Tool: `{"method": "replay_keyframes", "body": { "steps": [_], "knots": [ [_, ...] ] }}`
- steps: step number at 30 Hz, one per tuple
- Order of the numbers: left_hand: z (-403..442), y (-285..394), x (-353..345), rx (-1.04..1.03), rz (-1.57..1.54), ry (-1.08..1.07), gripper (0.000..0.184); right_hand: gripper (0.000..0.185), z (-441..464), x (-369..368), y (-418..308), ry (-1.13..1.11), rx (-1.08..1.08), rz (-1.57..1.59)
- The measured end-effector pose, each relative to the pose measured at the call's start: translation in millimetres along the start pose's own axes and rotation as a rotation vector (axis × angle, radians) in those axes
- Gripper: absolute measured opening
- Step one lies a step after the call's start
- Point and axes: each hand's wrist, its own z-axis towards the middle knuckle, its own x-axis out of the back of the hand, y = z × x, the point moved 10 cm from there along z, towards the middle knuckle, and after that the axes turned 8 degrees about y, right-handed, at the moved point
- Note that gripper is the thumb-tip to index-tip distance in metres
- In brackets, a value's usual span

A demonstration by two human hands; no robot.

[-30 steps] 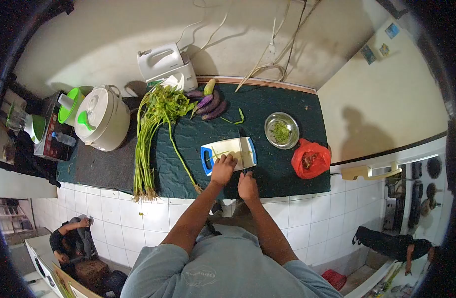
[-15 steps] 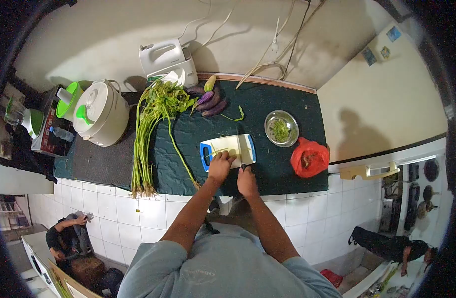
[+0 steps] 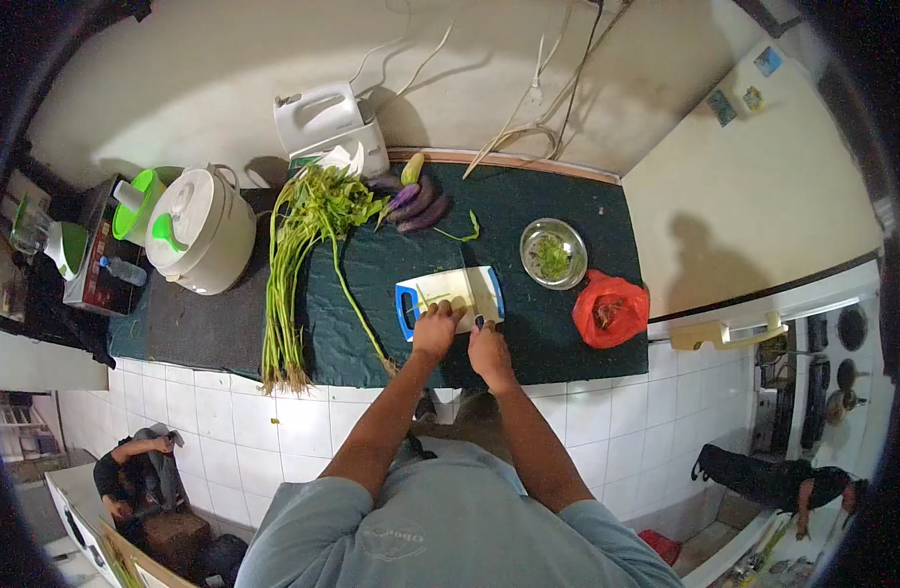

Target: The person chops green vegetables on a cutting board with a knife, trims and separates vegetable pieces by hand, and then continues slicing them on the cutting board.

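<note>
On the white cutting board with blue ends [image 3: 484, 285], my left hand [image 3: 437, 331] presses green stalks [image 3: 431, 297] with its fingers bent together. My right hand [image 3: 489, 351] is wrapped round the dark handle of a knife [image 3: 473, 286], whose blade points away from me across the board. To the right stands a metal bowl [image 3: 528, 270] holding chopped greens [image 3: 551, 257]. Beside it lies an open red plastic bag [image 3: 622, 325]. Left of the board is a long bunch of leafy green stalks [image 3: 288, 284], with a single stalk [image 3: 350, 294] apart from it.
Purple eggplants [image 3: 424, 212] lie behind the board. A white mixer [image 3: 323, 122] stands by the wall, and a large white cooker [image 3: 203, 233] stands at the left. One person [image 3: 141, 475] sits low at the left; another person [image 3: 774, 483] is at the lower right.
The knife has shifted slightly on the board, and my right hand has turned a little with its handle. My left hand stays on the stalks.
</note>
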Motion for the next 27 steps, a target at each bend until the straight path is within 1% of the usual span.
{"method": "replay_keyframes", "body": {
  "steps": [4, 6, 8, 10, 12, 16, 17, 18, 19, 21, 22, 24, 25, 27],
  "knots": [
    [-1.8, -2.2, -9.9, -0.015, 0.04, -0.044, 0.036, 0.036, -15.9, -5.6, 0.6, -0.018, -0.005, 0.034],
    [-3.6, -0.5, -10.2, -0.017, 0.036, -0.06, 0.036, 0.04, -19.2, -8.5, 10.6, 0.056, -0.07, 0.027],
    [-3.9, -0.8, -3.8, 0.013, 0.032, -0.022, 0.03, 0.038, -6.1, -9.4, 7.7, 0.051, -0.027, 0.046],
    [-4.1, -1.2, -5.7, 0.027, 0.051, -0.047, 0.029, 0.037, -0.7, -3.3, -2.4, 0.045, 0.018, 0.068],
    [0.0, -0.4, -4.9, 0.043, 0.068, -0.067, 0.029, 0.037, 0.8, -1.4, -1.8, -0.004, -0.026, 0.039],
    [-3.6, 0.0, -2.6, 0.08, 0.051, -0.086, 0.029, 0.036, -16.0, -18.7, 15.7, -0.025, -0.075, 0.011],
    [-3.0, -0.5, -3.7, 0.079, 0.044, -0.098, 0.029, 0.036, -15.6, -20.1, 17.8, -0.003, -0.068, 0.046],
    [-2.9, -0.7, -6.0, 0.078, 0.033, -0.124, 0.039, 0.036, -14.7, -16.3, 14.7, 0.022, -0.059, 0.082],
    [-3.2, 1.0, -5.9, 0.074, 0.032, -0.127, 0.039, 0.036, -12.1, -13.7, 13.5, 0.023, -0.064, 0.082],
    [-0.7, -1.6, -2.6, 0.14, -0.015, -0.119, 0.037, 0.036, -0.9, -10.7, 3.3, 0.002, 0.006, 0.084],
    [2.8, -0.6, 0.8, 0.136, -0.015, -0.114, 0.037, 0.036, 1.4, -10.6, 3.0, 0.008, 0.008, 0.085],
    [3.6, -5.4, 4.1, 0.217, -0.087, -0.162, 0.035, 0.036, -0.2, -13.7, 2.2, -0.013, -0.011, 0.025],
    [5.0, -4.5, 9.2, 0.223, -0.087, -0.162, 0.035, 0.036, -5.8, -15.0, 0.5, -0.018, -0.007, 0.024],
    [2.9, -14.1, 12.1, 0.387, -0.198, -0.191, 0.033, 0.037, -22.5, -17.1, 6.0, -0.016, -0.095, 0.075]
  ]
}}
